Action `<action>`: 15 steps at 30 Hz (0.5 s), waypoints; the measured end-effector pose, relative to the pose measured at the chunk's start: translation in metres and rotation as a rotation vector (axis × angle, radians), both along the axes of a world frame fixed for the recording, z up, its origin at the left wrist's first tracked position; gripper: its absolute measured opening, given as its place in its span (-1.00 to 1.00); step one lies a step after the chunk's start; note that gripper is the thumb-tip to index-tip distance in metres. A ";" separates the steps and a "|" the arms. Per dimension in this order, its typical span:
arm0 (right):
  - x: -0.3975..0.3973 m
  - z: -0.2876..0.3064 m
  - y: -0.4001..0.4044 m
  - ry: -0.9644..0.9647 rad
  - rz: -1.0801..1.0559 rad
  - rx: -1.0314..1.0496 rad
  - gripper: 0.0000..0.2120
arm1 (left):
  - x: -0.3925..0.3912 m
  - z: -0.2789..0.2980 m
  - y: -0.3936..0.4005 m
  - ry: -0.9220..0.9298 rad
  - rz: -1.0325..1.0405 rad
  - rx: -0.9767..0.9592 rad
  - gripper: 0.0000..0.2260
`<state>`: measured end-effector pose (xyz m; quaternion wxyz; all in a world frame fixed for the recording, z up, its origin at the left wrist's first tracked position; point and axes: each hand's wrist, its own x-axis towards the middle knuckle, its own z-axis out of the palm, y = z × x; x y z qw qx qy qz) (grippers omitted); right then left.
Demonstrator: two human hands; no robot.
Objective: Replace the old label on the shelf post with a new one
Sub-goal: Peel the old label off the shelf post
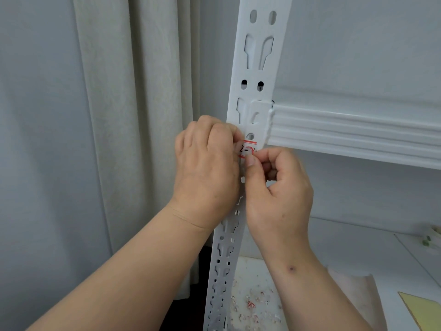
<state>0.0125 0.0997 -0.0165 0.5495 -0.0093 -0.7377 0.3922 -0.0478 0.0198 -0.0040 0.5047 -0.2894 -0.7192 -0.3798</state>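
White paper label with red border lines and dark handwriting sits on the front face of the white perforated metal shelf post, just below a round hole and level with the lower edge of the white ribbed metal shelf beam that joins the post at the label's 3 o'clock. Left hand comes in from 7 o'clock with its fingers curled, their tips bunched against the label's left edge, seemingly pinching it, though the contact itself is partly hidden. Right hand rises from 5 o'clock, its fingers curled in, the thumb tip pressed on the label's lower right part where the paper looks lifted and wrinkled; it appears to pinch that edge. The two hands nearly meet over the label. At 9 o'clock from the post hangs a pale grey-beige pleated curtain. Down at 6 o'clock, on the white lower shelf board, lie small red and white paper scraps, and at 4 o'clock a yellow sheet corner shows.
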 end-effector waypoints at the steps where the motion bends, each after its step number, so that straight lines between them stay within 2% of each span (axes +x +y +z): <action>1: 0.000 0.000 0.000 -0.006 0.007 -0.003 -0.93 | 0.001 -0.001 0.000 -0.018 -0.009 -0.001 -0.91; 8: 0.003 -0.001 0.000 -0.002 0.033 -0.018 -0.96 | 0.009 -0.010 -0.007 -0.040 -0.092 0.082 -0.92; 15: 0.001 0.000 0.001 -0.005 0.054 -0.030 -0.94 | 0.004 -0.003 -0.006 -0.003 -0.054 0.019 -0.95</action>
